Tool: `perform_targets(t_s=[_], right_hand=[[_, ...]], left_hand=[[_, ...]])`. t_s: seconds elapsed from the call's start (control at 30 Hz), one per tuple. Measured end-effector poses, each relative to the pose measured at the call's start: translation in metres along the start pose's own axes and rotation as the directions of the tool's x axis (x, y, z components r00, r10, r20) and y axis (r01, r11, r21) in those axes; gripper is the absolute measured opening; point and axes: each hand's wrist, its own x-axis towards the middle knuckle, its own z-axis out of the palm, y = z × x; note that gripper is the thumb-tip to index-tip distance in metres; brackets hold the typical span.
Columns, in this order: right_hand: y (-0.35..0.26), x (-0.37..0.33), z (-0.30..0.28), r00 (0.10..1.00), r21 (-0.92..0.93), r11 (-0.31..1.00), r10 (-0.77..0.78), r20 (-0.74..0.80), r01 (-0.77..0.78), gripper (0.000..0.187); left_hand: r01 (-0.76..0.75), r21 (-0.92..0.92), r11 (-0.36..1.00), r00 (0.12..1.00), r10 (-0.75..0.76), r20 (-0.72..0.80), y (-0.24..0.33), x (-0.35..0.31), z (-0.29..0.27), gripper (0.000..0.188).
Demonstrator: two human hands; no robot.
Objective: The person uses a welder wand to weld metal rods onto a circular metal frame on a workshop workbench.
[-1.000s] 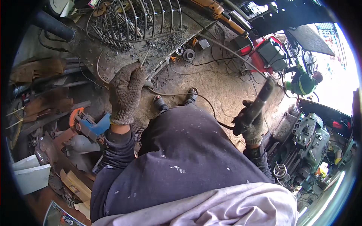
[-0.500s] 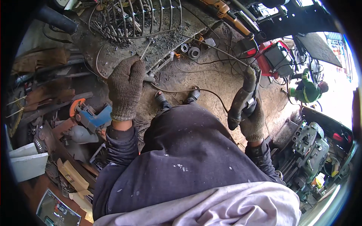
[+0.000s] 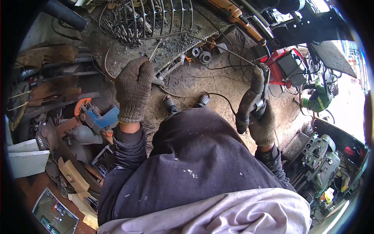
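My left hand [image 3: 134, 89], in a brown knitted glove, is closed with thumb and fingers pinched on a thin metal rod [image 3: 155, 49] that points up and away over the edge of a dirty metal workbench [image 3: 91, 41]. A dark welding electrode holder [image 3: 250, 97] is gripped in my gloved right hand [image 3: 263, 126]. From its jaws a long welding electrode [image 3: 222, 47] slants up and left toward the bench. On the bench stands a grille of bent metal bars [image 3: 163, 17], with a pile of short rod stubs [image 3: 124, 29] under and beside it.
An orange-handled power tool [image 3: 237, 17] lies at the far right of the bench. Cables cross the floor toward a red machine [image 3: 286, 64]. Another person [image 3: 321, 93] crouches at the right. A blue tool [image 3: 101, 119] and scrap lie at left; a grey-green machine [image 3: 323, 156] is at right.
The bench and floor have shifted slightly right and down in view. My left hand has shifted slightly right with its rod. Both grips are unchanged; the other person's pose differs a little.
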Motion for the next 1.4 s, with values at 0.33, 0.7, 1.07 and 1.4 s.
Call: perform_targets(t_s=[0.33, 0.7, 1.07, 1.4], right_hand=[[-0.016, 0.000, -0.003, 1.000, -0.036, 0.999, -0.004, -0.016, 0.004, 0.044], [-0.043, 0.007, -0.008, 0.998, -0.221, 0.975, 0.025, 0.062, -0.010, 0.042], [-0.027, 0.007, -0.012, 0.997, -0.027, 0.998, 0.057, 0.059, -0.056, 0.040], [-0.014, 0.004, -0.009, 0.999, 0.029, 0.998, 0.050, 0.003, -0.050, 0.037]], left_hand=[[0.060, -0.125, 0.990, 0.997, -0.052, 0.061, 0.014, -0.001, -0.003, 0.020], [-0.039, 0.015, 0.999, 0.999, 0.039, 0.017, 0.003, -0.001, -0.004, 0.021], [0.115, -0.089, 0.989, 0.992, -0.109, 0.066, 0.008, -0.002, -0.005, 0.023], [0.041, -0.041, 0.998, 0.997, -0.039, 0.068, 0.003, -0.001, -0.001, 0.025]])
